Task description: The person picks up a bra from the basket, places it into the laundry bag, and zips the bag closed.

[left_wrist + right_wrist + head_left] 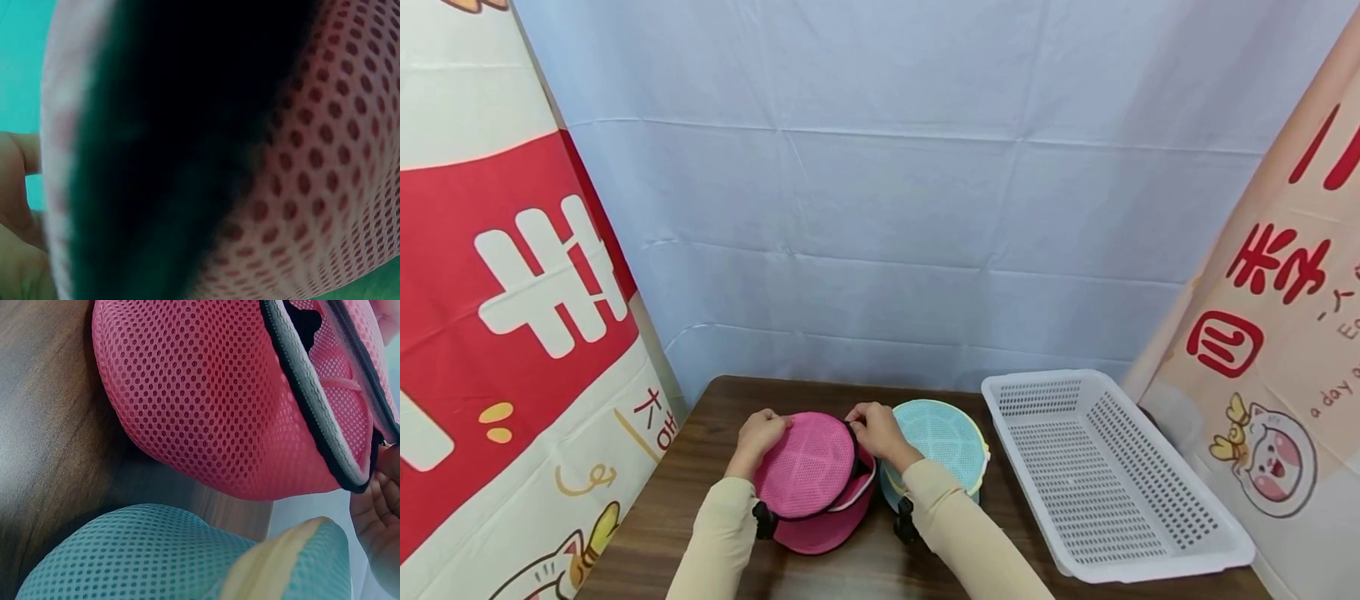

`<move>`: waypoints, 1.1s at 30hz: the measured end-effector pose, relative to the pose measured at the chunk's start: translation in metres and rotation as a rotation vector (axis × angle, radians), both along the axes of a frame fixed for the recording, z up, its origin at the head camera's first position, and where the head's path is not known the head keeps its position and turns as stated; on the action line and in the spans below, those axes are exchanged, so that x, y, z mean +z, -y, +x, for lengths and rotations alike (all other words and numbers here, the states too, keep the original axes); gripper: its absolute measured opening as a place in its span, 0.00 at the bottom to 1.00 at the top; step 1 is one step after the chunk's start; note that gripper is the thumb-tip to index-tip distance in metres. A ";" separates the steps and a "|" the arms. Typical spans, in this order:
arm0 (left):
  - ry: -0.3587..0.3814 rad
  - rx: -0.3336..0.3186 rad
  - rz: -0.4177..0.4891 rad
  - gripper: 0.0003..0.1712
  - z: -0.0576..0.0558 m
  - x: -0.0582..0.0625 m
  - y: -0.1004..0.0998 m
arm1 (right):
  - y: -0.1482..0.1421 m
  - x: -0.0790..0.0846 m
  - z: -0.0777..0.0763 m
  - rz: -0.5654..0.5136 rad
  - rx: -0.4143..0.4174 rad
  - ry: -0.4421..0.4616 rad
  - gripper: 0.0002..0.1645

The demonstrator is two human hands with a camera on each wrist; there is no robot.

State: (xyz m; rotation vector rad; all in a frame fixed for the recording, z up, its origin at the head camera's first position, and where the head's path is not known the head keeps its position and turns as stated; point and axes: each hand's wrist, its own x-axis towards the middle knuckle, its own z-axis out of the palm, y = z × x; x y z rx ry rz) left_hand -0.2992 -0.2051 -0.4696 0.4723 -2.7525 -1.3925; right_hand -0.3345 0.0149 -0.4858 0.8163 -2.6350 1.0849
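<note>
A round pink mesh laundry bag point(805, 467) with black-edged trim stands on the table, its lid tilted and parted from the body along the right side. My left hand point(762, 433) grips the lid's far left edge. On the far right of the rim, my right hand point(880, 429) pinches the bag by its zip. In the right wrist view the zip point(306, 387) gapes, showing the pink inside, with curled fingertips point(375, 506) at its end. Dark trim and pink mesh point(337, 137) fill most of the left wrist view, hiding much of that hand.
Close to the right of the pink bag, partly behind my right forearm, lies a round blue mesh bag point(936, 433) with yellow trim. A white perforated plastic basket point(1150, 572) stands at the right of the dark wooden table point(700, 467). Hanging cloths point(880, 208) surround the table.
</note>
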 end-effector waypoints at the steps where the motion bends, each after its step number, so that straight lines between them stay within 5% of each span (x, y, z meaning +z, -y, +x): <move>1: -0.007 0.007 -0.008 0.13 0.000 0.000 0.000 | 0.000 0.000 0.000 0.000 -0.001 0.001 0.08; 18: -0.009 0.124 0.064 0.15 0.008 -0.003 0.004 | -0.008 0.007 0.005 0.024 0.008 0.031 0.06; 33: -0.017 0.186 0.258 0.22 0.008 -0.007 0.009 | -0.016 0.007 0.007 0.033 0.037 -0.034 0.05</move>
